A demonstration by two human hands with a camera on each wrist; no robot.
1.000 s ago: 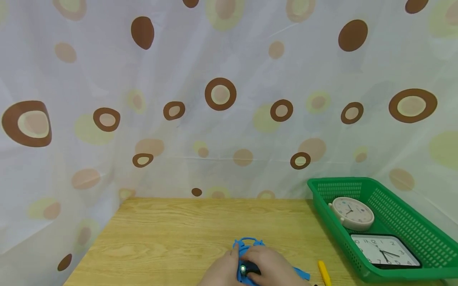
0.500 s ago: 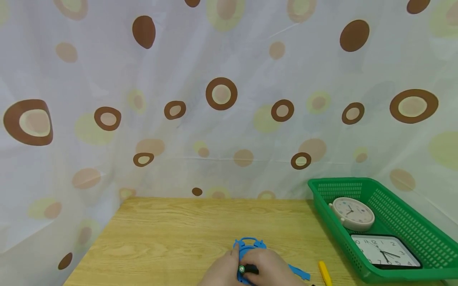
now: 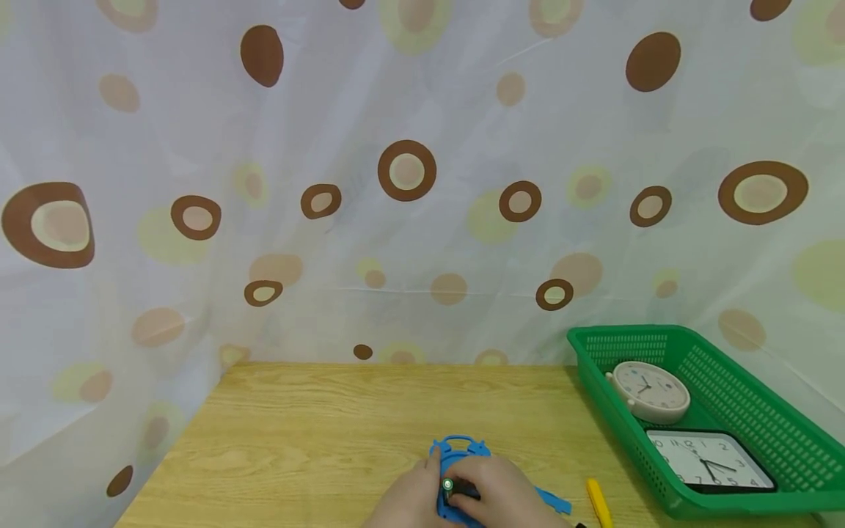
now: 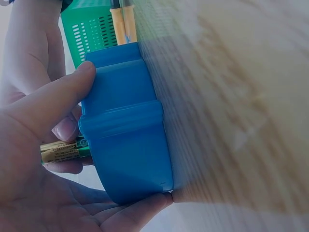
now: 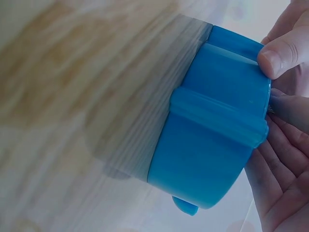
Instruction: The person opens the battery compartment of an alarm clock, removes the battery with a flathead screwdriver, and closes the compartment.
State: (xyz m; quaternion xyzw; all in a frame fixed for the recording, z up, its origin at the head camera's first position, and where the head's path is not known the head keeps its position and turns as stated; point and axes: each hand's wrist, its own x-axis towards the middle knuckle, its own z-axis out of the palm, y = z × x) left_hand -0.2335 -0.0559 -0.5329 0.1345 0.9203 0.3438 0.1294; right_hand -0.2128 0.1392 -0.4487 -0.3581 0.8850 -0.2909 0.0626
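A blue alarm clock (image 3: 455, 459) lies flat on the wooden table, its side seen in the left wrist view. My left hand (image 3: 411, 500) holds it from the left, the thumb along its edge. Over the clock's back, my right hand (image 3: 503, 490) pinches a battery (image 4: 63, 151) with a gold and green wrapper. One round end of the battery faces up towards the head camera. Fingers hide much of the clock's back, so I cannot tell whether the battery is seated in it. A blue plastic strip (image 3: 553, 501) lies right of the right hand.
At the right stands a green basket (image 3: 614, 433) with a round white clock (image 3: 650, 392) and a black-framed rectangular clock (image 3: 711, 460) inside. A slim yellow tool (image 3: 598, 501) lies between the basket and the blue strip. A spotted curtain (image 3: 409, 242) hangs behind the table.
The battery has turned in the right fingers; its visible end has swung slightly away from me. The left hand and the blue clock stay almost in place.
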